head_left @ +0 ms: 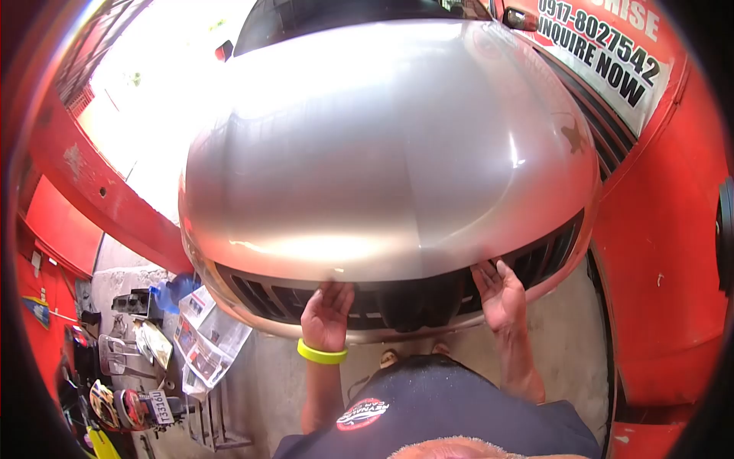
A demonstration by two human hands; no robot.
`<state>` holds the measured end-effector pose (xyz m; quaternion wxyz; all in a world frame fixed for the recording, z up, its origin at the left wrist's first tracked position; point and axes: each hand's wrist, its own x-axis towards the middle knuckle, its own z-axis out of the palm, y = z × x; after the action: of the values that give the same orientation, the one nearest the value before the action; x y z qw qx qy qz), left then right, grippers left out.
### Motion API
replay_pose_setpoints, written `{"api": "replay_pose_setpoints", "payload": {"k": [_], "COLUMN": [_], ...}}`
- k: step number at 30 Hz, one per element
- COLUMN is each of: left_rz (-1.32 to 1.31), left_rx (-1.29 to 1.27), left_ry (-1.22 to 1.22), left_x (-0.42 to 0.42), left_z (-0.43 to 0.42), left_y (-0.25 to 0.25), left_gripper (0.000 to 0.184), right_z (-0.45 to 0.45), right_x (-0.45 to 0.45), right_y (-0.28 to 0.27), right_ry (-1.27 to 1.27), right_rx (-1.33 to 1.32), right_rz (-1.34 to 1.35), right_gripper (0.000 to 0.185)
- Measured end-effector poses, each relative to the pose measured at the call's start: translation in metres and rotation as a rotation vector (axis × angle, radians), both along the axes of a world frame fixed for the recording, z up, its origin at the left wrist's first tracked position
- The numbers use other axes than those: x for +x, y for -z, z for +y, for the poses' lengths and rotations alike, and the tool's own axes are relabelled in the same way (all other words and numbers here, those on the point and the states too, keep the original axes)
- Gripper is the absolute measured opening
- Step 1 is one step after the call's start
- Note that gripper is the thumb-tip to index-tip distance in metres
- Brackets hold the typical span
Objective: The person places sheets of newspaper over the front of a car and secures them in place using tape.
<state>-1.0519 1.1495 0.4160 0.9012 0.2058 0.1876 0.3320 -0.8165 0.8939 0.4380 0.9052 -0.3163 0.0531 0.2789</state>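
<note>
The silver car hood (321,153) fills the middle of the view, lowered over the dark grille (417,302). My left hand (327,317), with a yellow-green wristband (321,353) below it, is palm up at the hood's front edge. Its fingers are stretched out and their tips reach the lip of the hood. Farther right, my right hand (501,297) is also turned palm up, fingers extended and thumb apart, with the fingertips at the same edge. Whether the fingertips press on the hood or only rest near it cannot be made out.
Newspaper sheets (210,336) lie over a stand at the left, near a blue plastic container (177,291). A motorcycle (145,407) is parked at the lower left. A red wall (665,268) and a printed banner (604,53) run along the right side.
</note>
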Motion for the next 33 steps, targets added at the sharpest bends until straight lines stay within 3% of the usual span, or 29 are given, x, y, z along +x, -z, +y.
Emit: {"api": "replay_pose_setpoints", "payload": {"k": [9, 12, 15, 17, 21, 27, 29, 33], "left_rz": [0.033, 0.069, 0.135, 0.032, 0.07, 0.138, 0.139, 0.162], "left_rx": [-0.032, -0.051, -0.093, -0.117, 0.067, 0.064, 0.077, 0.108], "left_ry": [-0.058, -0.059, -0.059, -0.091, -0.137, -0.21, -0.194, -0.13], "left_x": [0.004, 0.004, 0.01, 0.014, 0.016, 0.016, 0.014, 0.022], "left_z": [-0.006, -0.001, 0.005, 0.012, 0.003, -0.005, -0.004, -0.01], "left_y": [-0.007, -0.006, -0.013, -0.004, -0.025, -0.024, -0.018, -0.026], "left_gripper": [0.039, 0.038, 0.03, 0.027, 0.029, 0.034, 0.034, 0.033], "right_z": [-0.003, 0.001, 0.004, 0.011, 0.004, 0.007, 0.008, 0.027], "right_x": [0.001, 0.004, 0.013, 0.018, 0.015, 0.017, 0.012, -0.023], "right_y": [0.006, 0.0, 0.002, 0.003, -0.004, -0.003, 0.003, 0.002], "right_ry": [0.013, 0.041, 0.022, 0.094, 0.141, 0.137, 0.076, -0.347], "right_rx": [-0.056, -0.085, -0.158, -0.174, -0.247, -0.253, -0.182, 0.029], "right_rz": [-0.019, 0.029, -0.089, -0.203, -0.219, -0.222, -0.242, -0.08], "right_gripper": [0.037, 0.027, 0.025, 0.022, 0.018, 0.021, 0.025, 0.036]}}
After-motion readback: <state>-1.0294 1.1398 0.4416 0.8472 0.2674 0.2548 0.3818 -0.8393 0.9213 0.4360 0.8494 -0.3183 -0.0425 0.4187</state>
